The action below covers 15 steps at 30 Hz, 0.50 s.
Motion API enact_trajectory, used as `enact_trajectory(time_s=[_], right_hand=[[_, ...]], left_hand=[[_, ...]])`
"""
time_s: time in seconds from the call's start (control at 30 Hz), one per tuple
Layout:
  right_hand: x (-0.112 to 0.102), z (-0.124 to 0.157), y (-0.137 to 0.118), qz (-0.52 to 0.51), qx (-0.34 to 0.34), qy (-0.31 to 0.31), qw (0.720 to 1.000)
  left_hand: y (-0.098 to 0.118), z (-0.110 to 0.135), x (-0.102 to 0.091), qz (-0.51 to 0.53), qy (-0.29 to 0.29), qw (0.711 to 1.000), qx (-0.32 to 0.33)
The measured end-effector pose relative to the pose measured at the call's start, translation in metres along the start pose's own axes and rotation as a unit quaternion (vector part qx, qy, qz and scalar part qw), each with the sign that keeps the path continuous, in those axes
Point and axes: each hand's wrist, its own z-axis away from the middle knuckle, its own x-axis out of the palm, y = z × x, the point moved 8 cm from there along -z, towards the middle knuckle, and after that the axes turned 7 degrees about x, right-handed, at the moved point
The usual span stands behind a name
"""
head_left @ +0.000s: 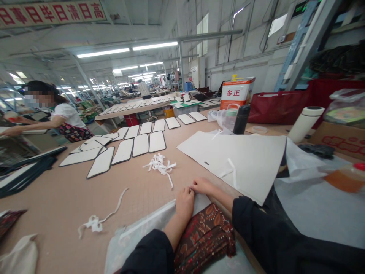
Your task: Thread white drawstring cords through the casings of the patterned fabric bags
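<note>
My left hand [185, 202] is closed, its fingers curled down at the far edge of a clear plastic bag [139, 230]. Close beside it, my right hand [203, 186] has its fingers pressed together, almost touching the left. What either hand grips is too small and hidden to tell. Below my hands, a dark brown patterned fabric piece [203, 236] with red and orange motifs lies over the plastic. A tangle of white tape strips [160, 164] rests just beyond my hands. Another knotted white strip [95, 223] lies to the left.
Rows of white panels with dark edging [122, 151] cover the table's far side. A large pale sheet [236, 160] lies right. Behind it stand a black bottle [242, 119], a white thermos [306, 123] and a tin [236, 93]. A co-worker [67, 116] works at far left.
</note>
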Motion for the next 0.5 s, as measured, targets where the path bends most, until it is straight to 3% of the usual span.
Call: enact_trajectory(time_s=[0.5], right_hand=[[0.005, -0.013, 0.000, 0.027, -0.018, -0.017, 0.999]], left_hand=[[0.005, 0.001, 0.000, -0.029, -0.005, 0.999, 0.029]])
